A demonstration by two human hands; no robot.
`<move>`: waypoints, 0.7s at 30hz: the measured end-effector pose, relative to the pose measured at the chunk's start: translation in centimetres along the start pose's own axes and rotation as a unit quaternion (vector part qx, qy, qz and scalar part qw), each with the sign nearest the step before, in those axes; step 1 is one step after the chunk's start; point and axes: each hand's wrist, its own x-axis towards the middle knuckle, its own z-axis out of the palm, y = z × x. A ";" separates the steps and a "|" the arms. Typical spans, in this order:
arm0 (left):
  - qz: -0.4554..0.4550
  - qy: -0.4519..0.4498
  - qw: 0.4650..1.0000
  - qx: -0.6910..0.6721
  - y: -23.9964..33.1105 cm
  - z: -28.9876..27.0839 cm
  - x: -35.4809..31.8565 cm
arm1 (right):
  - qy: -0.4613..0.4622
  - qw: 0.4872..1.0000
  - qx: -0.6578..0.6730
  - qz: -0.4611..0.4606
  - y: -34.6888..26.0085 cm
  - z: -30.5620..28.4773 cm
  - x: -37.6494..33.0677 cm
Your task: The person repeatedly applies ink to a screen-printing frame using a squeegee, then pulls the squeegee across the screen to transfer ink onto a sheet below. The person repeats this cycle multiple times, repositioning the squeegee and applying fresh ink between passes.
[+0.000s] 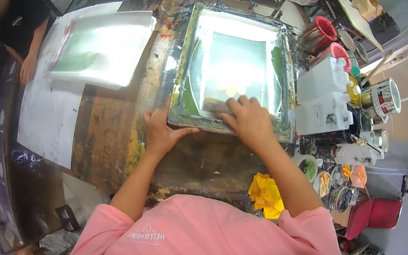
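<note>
A screen printing frame (pixel 184 64) lies on the stained table, its pale mesh shining under a glare, with a faint flower shape in the middle. My left hand (pixel 158 130) grips its near left corner, index finger up the left side and thumb along the near edge. My right hand (pixel 250 119) is closed round a squeegee (pixel 214 106), which rests on the mesh near the frame's close end. The squeegee is slightly blurred, and my fingers cover its right part. What lies under the mesh is hard to make out.
Left of the frame sits a stack of glossy clear sheets (pixel 103 49) on white paper (pixel 50 117). White jugs (pixel 324 78), ink cans (pixel 386 98) and red tubs (pixel 319 34) crowd the right side. A yellow cloth (pixel 266 194) lies by my right forearm. Another person (pixel 20 21) is at far left.
</note>
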 end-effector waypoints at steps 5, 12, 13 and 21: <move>0.003 0.038 0.993 -0.110 2.0 -0.8 0.4 | 0.030 0.999 0.020 -0.007 -1.9 -4.2 -1.3; 0.041 0.166 0.904 -0.393 8.2 -3.6 5.7 | 0.292 0.951 -0.087 -0.060 -1.7 -11.9 3.7; 0.102 0.202 0.911 -0.344 8.4 -3.9 6.4 | 0.309 0.944 -0.093 -0.065 -1.1 -13.0 5.2; 0.029 -0.079 0.954 0.288 4.3 -0.6 1.3 | 0.279 0.959 -0.021 -0.045 0.8 -18.6 10.9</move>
